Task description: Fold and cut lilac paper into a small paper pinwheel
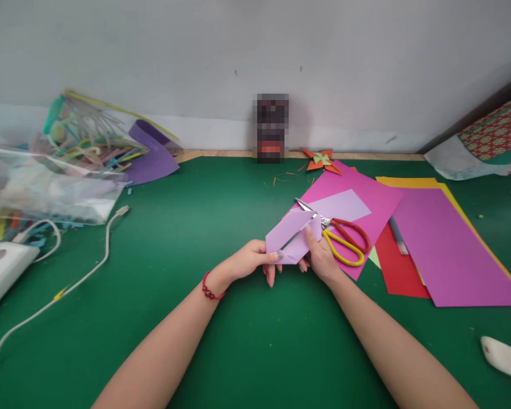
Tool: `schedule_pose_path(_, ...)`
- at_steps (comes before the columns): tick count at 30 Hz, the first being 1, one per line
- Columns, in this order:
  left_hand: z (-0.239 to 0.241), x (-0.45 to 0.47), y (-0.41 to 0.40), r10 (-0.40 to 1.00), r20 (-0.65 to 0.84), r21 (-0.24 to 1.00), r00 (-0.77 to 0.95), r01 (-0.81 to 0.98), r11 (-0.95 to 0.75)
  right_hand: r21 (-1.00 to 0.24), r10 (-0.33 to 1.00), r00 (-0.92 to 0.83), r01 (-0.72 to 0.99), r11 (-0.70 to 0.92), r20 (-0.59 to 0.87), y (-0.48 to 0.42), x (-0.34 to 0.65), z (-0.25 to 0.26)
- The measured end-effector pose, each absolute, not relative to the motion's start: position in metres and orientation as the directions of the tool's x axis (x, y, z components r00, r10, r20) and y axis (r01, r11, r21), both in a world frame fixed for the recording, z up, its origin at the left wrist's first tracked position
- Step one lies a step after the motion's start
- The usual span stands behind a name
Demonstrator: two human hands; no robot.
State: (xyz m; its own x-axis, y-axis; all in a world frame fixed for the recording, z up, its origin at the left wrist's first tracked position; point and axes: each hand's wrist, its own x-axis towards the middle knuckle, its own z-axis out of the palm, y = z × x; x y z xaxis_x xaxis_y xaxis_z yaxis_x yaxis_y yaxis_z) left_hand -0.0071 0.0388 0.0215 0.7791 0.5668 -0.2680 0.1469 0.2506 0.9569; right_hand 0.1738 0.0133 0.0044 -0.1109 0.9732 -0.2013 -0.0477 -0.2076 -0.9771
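Pale purple paper [279, 236], folded into a shape with slanted sides, is held between the two hands, over the green table [238, 352]. Its left end is pinched by the left hand [254, 255], with the thumb on top and fingers tucked below. Its right side is gripped by the right hand [321, 258], with that thumb pressed on a flap. A dark gap can be seen between the two flaps. A red bead bracelet [209, 293] is worn on the left wrist. Just past the right hand, scissors [348, 238] with one red and one yellow handle have been laid on a bright pink sheet [364, 184], with a flat light purple piece [351, 204] there too. Beyond the hands, near the wall, an orange and green paper flower [322, 161] can be seen. Well to the right of the right hand, a bigger purple sheet [460, 244] is spread. From the flaps, a folding step seems to be in hand. A steady hold at the left and a firm thumb press along the fold would seem to be called for next.
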Motion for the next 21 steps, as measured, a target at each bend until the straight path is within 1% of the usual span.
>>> schedule_pose_path(2, 0.021, -0.007, 0.037, 0.576, -0.266, 0.957, 0.773, 0.143, 0.251, -0.982, 0.977, -0.118, -0.050, -0.184, -0.178, 0.013, 0.175, 0.005)
schedule_pose_path(6, 0.019, -0.004, 0.034, 0.618, -0.257, 0.963, 0.743, 0.145, 0.227, -0.990, 0.971, -0.200, 0.065, -0.122, -0.132, 0.011, 0.175, 0.012)
schedule_pose_path(9, 0.020, -0.002, 0.033, 0.643, -0.215, 0.974, 0.735, 0.111, 0.199, -0.993, 0.967, -0.232, 0.077, -0.093, -0.108, 0.011, 0.175, 0.016)
schedule_pose_path(12, 0.021, -0.001, 0.034, 0.647, -0.198, 0.978, 0.736, 0.106, 0.179, -0.992, 0.970, -0.216, 0.078, -0.098, -0.113, 0.012, 0.176, 0.014)
schedule_pose_path(15, 0.020, -0.002, 0.035, 0.680, -0.209, 0.978, 0.703, 0.134, 0.162, -0.991, 0.957, -0.267, 0.098, -0.089, -0.112, 0.011, 0.176, 0.012)
schedule_pose_path(18, 0.019, -0.002, 0.033, 0.724, -0.206, 0.978, 0.659, 0.146, 0.146, -0.981, 0.935, -0.337, 0.184, -0.054, -0.115, 0.008, 0.176, 0.015)
schedule_pose_path(21, 0.017, -0.001, 0.031, 0.734, -0.221, 0.974, 0.642, 0.183, 0.133, -0.969, 0.920, -0.374, 0.246, -0.027, -0.120, 0.006, 0.176, 0.018)
